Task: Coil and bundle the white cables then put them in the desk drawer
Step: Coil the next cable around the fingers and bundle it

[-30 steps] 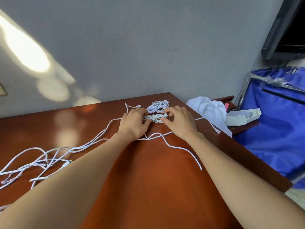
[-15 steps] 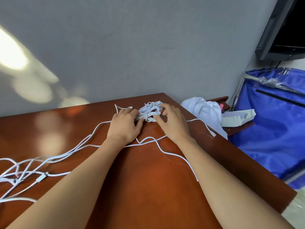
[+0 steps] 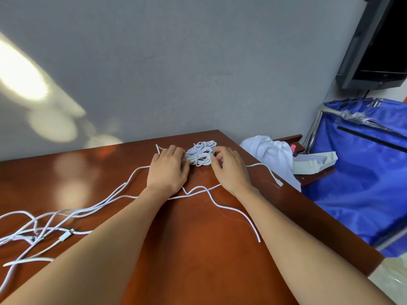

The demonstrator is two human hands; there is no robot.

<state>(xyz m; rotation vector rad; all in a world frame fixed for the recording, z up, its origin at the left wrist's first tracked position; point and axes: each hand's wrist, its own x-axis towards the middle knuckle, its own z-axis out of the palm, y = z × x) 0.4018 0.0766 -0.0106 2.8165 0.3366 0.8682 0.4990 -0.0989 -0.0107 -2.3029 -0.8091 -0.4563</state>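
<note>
White coiled bundles [image 3: 201,154] heaped at desk [image 3: 198,249] back; loose cables [image 3: 66,216] tangled left.

The glossy reddish-brown wooden surface [image 3: 198,249] carries a heap of coiled white cables [image 3: 201,154] near its far right corner. From there loose white cables [image 3: 123,195] trail across to a tangle [image 3: 33,230] at the left edge. One strand [image 3: 237,213] curls toward the near side, and another ends in a connector [image 3: 279,183] by the right edge.
</note>
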